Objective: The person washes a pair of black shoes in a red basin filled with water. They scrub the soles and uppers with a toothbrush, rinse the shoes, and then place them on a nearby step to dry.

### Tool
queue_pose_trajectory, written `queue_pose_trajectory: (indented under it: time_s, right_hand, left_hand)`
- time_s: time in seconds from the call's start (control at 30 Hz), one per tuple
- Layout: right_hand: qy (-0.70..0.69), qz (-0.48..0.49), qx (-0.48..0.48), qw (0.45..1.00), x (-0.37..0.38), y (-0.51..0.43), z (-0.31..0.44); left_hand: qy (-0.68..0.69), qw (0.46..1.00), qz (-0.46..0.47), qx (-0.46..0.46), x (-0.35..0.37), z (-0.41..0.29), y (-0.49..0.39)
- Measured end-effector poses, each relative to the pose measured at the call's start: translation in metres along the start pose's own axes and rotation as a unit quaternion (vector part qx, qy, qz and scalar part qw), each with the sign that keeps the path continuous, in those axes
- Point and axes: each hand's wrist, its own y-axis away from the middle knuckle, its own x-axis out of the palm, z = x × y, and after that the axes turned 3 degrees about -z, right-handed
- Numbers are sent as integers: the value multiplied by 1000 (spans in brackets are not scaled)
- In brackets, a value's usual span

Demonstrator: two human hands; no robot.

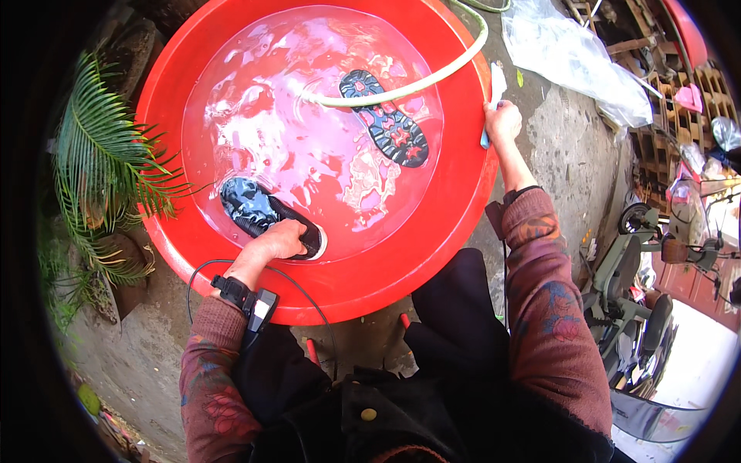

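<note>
A large red plastic basin [370, 295] of water stands before me. My left hand [282, 238] grips a dark shoe [248, 199] at its opening, near the basin's front left. The shoe's toe points away to the left, and its upper is wet and shiny. Another shoe [398, 134] lies sole up in the water at the right, showing black tread with red patches. At the basin's right rim, my right hand [503, 120] is closed around a brush [498, 84] with a light blue handle. The fingers hide much of that handle.
A pale green hose [431, 78] arches over the right rim, across the upturned shoe and into the water. Palm fronds [107, 139] overhang the left rim. Plastic sheeting [570, 55] lies on the concrete at upper right. An electric scooter [622, 278] stands to the right.
</note>
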Motion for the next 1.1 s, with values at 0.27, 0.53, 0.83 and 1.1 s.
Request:
queue_pose_trajectory:
  time_s: [0.27,0.53,0.83,1.1]
  right_hand:
    - [-50,19,-64,996,-1,-11,-33]
    - [-40,-113,-273,954,0,-41,-17]
    - [-18,-70,-331,941,15,-42,-5]
    - [-86,-62,-258,960,19,-48,-13]
  left_hand:
    - [30,999,34,-23,-3,0,-2]
    - [25,1000,-4,3,0,3,-3]
    - [30,1000,7,-4,3,10,-3]
    - [23,1000,1,-8,-1,6,-1]
